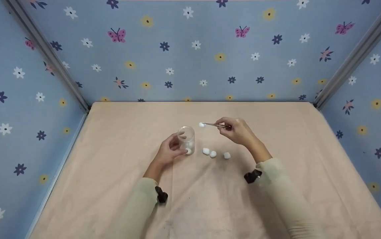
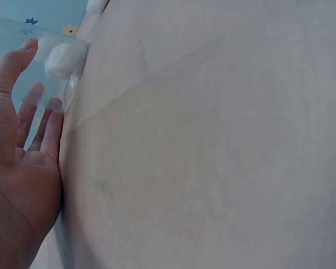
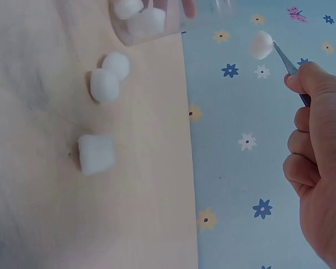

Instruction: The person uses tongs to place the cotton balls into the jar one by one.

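While blue walls (image 1: 190, 49) printed with flowers and butterflies fill the top and both sides of the head view, a table (image 1: 190, 209) with a pale peach surface spreads over the middle and bottom. From the bottom edge a left sleeve (image 1: 134, 205) and a right sleeve (image 1: 286, 196) reach inward, both light green. The right hand (image 1: 237, 130), right of centre, pinches metal tweezers (image 1: 214, 125) between thumb and fingers. The left hand (image 1: 168, 151), just left of centre and a little lower, grips a clear jar (image 1: 186, 139), thumb on one side and fingers on the other. The jar stands about the middle of the frame, open mouth towards the top; whether its base touches the table I cannot tell. White balls (image 3: 147, 21) lie in its bottom. Below and right of centre, three loose balls (image 1: 227, 155) rest on the table, two touching, the rightmost apart. One more ball (image 1: 202, 124) sits at the tweezers' tips, above and right of the jar's mouth.
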The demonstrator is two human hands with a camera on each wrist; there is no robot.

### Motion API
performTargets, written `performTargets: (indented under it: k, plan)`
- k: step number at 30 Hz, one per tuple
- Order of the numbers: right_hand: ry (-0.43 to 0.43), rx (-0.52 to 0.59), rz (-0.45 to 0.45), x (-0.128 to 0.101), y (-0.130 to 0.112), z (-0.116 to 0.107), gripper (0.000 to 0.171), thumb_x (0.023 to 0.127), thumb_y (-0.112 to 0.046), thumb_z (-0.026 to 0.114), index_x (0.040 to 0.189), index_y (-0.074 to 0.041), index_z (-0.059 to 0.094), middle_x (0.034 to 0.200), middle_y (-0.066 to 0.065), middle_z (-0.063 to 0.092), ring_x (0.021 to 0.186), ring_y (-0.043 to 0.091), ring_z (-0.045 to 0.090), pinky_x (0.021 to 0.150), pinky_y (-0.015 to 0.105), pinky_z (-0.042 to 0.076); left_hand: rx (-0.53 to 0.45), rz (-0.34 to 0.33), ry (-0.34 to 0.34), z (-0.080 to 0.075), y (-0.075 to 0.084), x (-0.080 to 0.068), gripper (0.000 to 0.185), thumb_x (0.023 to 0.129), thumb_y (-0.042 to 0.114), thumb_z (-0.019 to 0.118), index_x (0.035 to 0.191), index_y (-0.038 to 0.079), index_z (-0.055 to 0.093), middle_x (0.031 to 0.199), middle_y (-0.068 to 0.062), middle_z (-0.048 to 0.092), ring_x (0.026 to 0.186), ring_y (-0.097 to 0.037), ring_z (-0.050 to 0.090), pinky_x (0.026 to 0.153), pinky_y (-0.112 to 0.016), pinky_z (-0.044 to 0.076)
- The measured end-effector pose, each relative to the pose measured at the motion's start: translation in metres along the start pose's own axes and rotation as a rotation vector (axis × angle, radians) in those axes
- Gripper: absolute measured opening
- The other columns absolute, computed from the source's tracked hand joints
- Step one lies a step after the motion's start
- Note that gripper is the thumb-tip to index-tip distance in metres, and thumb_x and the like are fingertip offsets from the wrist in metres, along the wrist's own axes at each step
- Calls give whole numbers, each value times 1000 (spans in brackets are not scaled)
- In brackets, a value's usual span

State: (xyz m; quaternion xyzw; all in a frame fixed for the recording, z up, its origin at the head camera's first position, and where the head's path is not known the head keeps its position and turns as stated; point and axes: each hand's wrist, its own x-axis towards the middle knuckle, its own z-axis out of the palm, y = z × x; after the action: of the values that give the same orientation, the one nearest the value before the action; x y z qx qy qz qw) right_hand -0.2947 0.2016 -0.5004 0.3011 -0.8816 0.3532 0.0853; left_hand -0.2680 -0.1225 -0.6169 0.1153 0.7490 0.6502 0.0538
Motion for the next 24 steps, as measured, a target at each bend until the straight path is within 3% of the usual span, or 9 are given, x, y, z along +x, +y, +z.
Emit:
performTargets:
  k: [24]
  plan:
    - [-29,22,-49,14,-25,22,22,103,-6,69,119,-8,83,76,11,73,62,6,43,60,23,35,29,-27,23,1,-1,1,75,96,-4,85,164,8,54,155,-19,67,148,-35,63,132,-52,51]
